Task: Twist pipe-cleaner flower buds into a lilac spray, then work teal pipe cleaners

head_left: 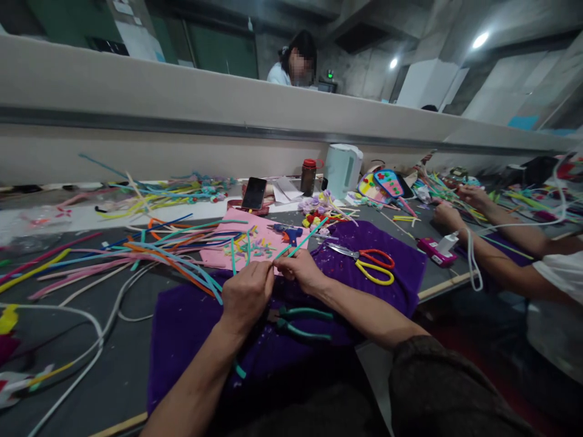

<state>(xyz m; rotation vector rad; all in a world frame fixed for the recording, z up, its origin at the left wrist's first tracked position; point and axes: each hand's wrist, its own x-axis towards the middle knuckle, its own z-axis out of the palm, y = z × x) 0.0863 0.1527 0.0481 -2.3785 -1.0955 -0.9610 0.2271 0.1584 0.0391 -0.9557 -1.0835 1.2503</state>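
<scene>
My left hand (248,294) and my right hand (300,271) meet over the purple cloth (182,340), fingers pinched together. Between them is a teal pipe cleaner (310,235), two lengths of which slant up past my right hand. The exact point of grip is hidden by my fingers. Below my hands lie green-handled pliers (306,323). To the right rest scissors (364,258) with one red and one yellow handle. Just beyond my hands, a pink sheet (214,258) carries small cut pieces (250,247) and a blue glue gun (288,232).
Loose pipe cleaners (150,246) spread across the left, near a white cable (109,321). A phone (254,193), a red-capped bottle (308,177) and a pale kettle (341,170) stand behind. At right, a co-worker's hands (449,215) are near a pink power strip (437,250).
</scene>
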